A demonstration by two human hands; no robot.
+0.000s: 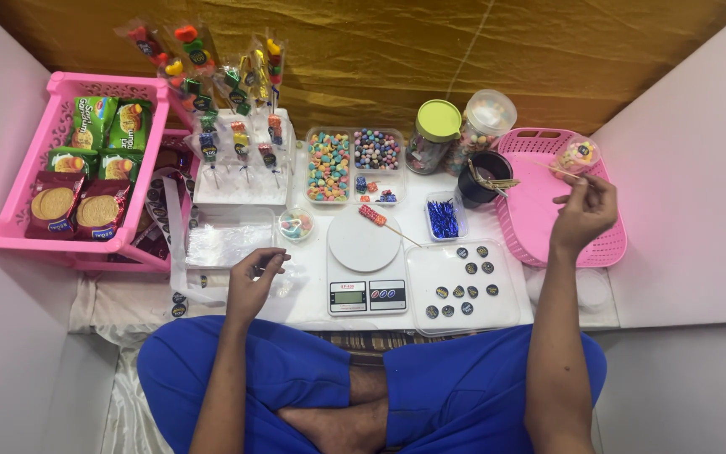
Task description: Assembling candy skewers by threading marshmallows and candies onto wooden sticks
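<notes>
Crossed legs in blue trousers [296,378] were seen nearest the camera, with bare feet tucked between them. Just beyond, a digital scale [366,262] was set on the white worktop [313,303], and a candy skewer [377,219] was laid across its round pan. The left hand [254,282] was rested beside a sheet of clear wrap [228,244], its grip pinched on a thin bit of clear film. The right hand [583,210] was raised over a pink tray [611,244], its grip pressed together on a stick [560,171] topped by a wrapped candy ball [577,155].

Round dark stickers [462,282] were spread on a clear lid at the right. Green and red snack packets [86,168] were stacked in a pink basket [23,176] at the left. Wrapped skewers [237,109] were stood upright in a white block. Divided clear boxes of coloured sweets [350,164] were placed behind the scale, beside a green-lidded jar [434,134], a clear jar [485,122] and a black cup [487,172]. Blue twist ties [443,219] were kept in a small tub.

White walls were seen on both sides, a gold cloth [464,50] behind.
</notes>
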